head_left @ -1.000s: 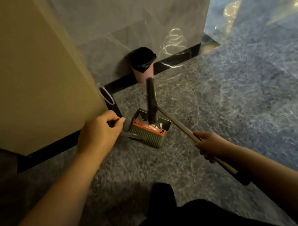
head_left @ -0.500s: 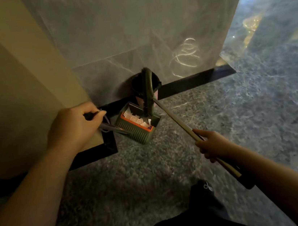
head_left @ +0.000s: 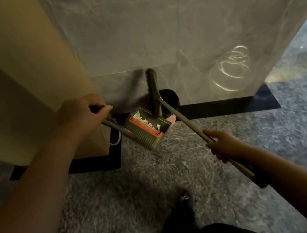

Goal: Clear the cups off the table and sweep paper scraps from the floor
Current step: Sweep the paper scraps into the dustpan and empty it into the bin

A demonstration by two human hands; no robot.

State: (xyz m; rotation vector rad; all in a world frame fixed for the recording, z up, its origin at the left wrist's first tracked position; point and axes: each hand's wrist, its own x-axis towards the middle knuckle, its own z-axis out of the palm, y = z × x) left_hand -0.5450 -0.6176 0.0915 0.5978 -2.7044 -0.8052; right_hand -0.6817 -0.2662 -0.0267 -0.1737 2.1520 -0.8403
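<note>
Hands: left hand (head_left: 79,116) grips the dustpan handle (head_left: 114,126); right hand (head_left: 223,145) grips the broom pole (head_left: 184,121), the 2 hands well apart.
Dustpan: green dustpan (head_left: 147,132), raised and tilted, white paper scraps (head_left: 150,123) inside by its orange comb.
Bin: pink bin with black liner (head_left: 168,97) at the foot of the marble wall (head_left: 177,35), partly hidden behind pan and broom head (head_left: 153,89).
Change: over the last second the pan has moved from the floor (head_left: 156,174) toward the bin, now overlapping its front.
Meaning: sweeping looks finished; tipping the scraps in likely comes next.
Cups: none in view.
</note>
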